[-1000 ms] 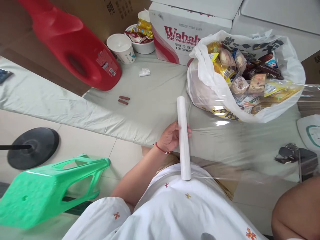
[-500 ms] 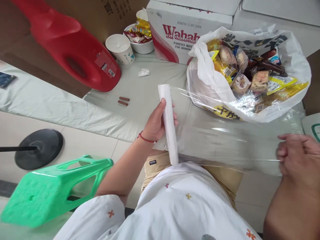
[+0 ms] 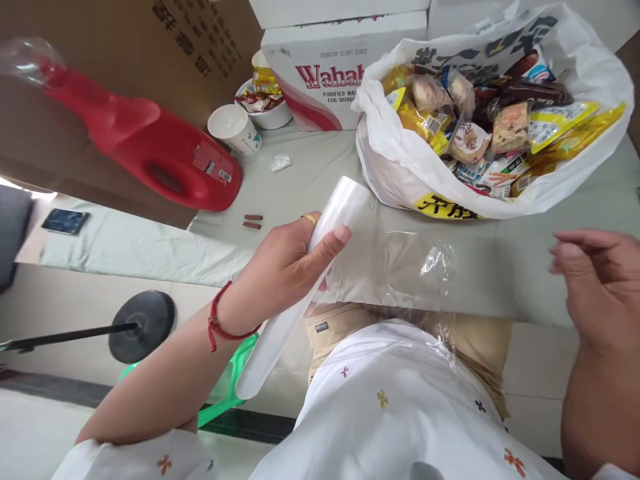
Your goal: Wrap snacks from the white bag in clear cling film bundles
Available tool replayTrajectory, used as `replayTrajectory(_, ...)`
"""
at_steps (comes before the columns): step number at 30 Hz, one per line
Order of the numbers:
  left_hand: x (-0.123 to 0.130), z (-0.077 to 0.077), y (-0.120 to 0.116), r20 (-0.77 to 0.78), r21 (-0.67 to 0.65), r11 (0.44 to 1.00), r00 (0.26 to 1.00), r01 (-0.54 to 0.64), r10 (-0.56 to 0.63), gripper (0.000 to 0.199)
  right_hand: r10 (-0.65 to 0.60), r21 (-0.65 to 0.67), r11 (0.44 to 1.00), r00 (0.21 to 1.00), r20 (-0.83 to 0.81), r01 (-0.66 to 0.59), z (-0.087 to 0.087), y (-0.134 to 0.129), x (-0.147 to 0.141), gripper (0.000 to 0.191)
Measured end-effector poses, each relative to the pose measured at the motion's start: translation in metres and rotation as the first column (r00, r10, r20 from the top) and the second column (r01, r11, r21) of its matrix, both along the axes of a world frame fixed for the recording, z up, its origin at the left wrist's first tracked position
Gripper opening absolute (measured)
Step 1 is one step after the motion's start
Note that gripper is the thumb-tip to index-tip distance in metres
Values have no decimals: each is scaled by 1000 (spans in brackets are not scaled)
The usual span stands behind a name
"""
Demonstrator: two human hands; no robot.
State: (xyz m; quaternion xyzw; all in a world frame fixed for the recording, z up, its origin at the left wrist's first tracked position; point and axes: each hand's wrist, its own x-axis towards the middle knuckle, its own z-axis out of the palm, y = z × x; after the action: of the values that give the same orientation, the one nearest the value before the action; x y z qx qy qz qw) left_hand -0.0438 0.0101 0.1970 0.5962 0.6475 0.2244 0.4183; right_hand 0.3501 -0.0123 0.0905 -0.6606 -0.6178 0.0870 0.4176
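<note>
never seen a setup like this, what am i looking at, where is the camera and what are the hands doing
There is no robot here: these are a person's bare hands, seen by a camera worn on the head, looking forward and down. The left hand grips a white roll, and loose clear film trails from it. The right hand is half curled, with nothing visible in it.

On the cloth-covered surface are a white bag of wrapped snacks, a printed carton, a paper cup, a bowl of packets, a red bottle and two small brown strips.
</note>
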Motion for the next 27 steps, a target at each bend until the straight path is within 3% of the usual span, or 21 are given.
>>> replayTrajectory(1, 3, 5, -1, -3, -10, 1000, 1000, -2, 2, 51, 155, 8, 988, 988, -9, -155, 12, 7, -19, 36)
replayTrajectory(2, 6, 9, -3, -4, -19, 1000, 1000, -5, 5, 50, 377, -9, 926, 926, -22, -378, 20, 16, -40, 43)
replayTrajectory(3, 8, 14, -4, -3, -25, 1000, 1000, -5, 5, 49, 562, -58, 824, 826, -43, -564, 25, 26, -63, 51)
replayTrajectory(4, 10, 18, -7, -5, -24, 1000, 1000, 0, 0, 49, 671, -107, 730, 738, -74, -675, 25, 37, -83, 59)
replayTrajectory(6, 10, 24, -12, -25, -7, 1000, 999, 20, -20, 51, 776, -111, 594, 603, -184, -797, 14, 62, -117, 74)
replayTrajectory(8, 5, 29, -18, -59, 2, 998, 997, 58, -58, 53, 818, -119, 492, 505, -274, -862, -4, 85, -136, 83)
replayTrajectory(11, -9, 32, -22, -108, 0, 996, 991, 85, -85, 58, 869, -158, 301, 339, -360, -940, -26, 103, -142, 53)
replayTrajectory(13, -21, 30, -21, -141, 6, 999, 989, 35, -34, 61, 862, -156, 238, 282, -422, -959, -32, 102, -137, 42)
replayTrajectory(15, -31, 23, -16, -168, 11, 999, 985, -31, 32, 62, 819, -134, 300, 327, -471, -944, -33, 92, -133, 43)
replayTrajectory(19, -40, -3, 0, -259, 67, 994, 961, -84, 98, 58, 686, -221, 492, 531, -497, -842, -34, 64, -134, 43)
replayTrajectory(22, -42, -25, 12, -362, 121, 991, 928, -50, 91, 55, 663, -337, 571, 662, -349, -749, -34, 53, -139, 41)
replayTrajectory(24, -47, -34, 19, -415, 142, 989, 905, -33, 90, 53, 680, -354, 614, 701, -217, -705, -31, 51, -137, 42)
replayTrajectory(27, -64, -33, 25, -487, 211, 962, 835, -173, 257, 49, 642, -343, 693, 759, -105, -634, -24, 49, -125, 42)
